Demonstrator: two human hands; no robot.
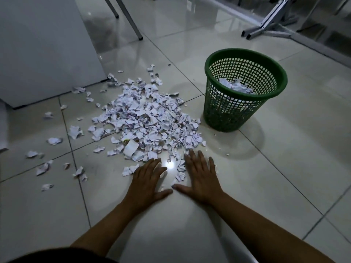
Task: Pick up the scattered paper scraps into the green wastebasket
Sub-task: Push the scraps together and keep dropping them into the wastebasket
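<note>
A large heap of torn white paper scraps (144,118) lies on the glossy tiled floor, with loose scraps strewn to its left. The green mesh wastebasket (235,111) stands upright to the right of the heap and holds some crumpled paper (235,85). My left hand (148,179) and my right hand (199,175) rest flat on the floor at the heap's near edge, palms down, fingers spread, thumbs nearly touching. A few scraps (180,170) lie between the two hands. Neither hand holds anything.
A white cabinet (43,50) stands at the back left, its corner touching the outer scraps. Metal furniture legs (131,18) are behind the heap, and a metal stand base (269,25) is at the back right. Bare tiles lie right of the basket.
</note>
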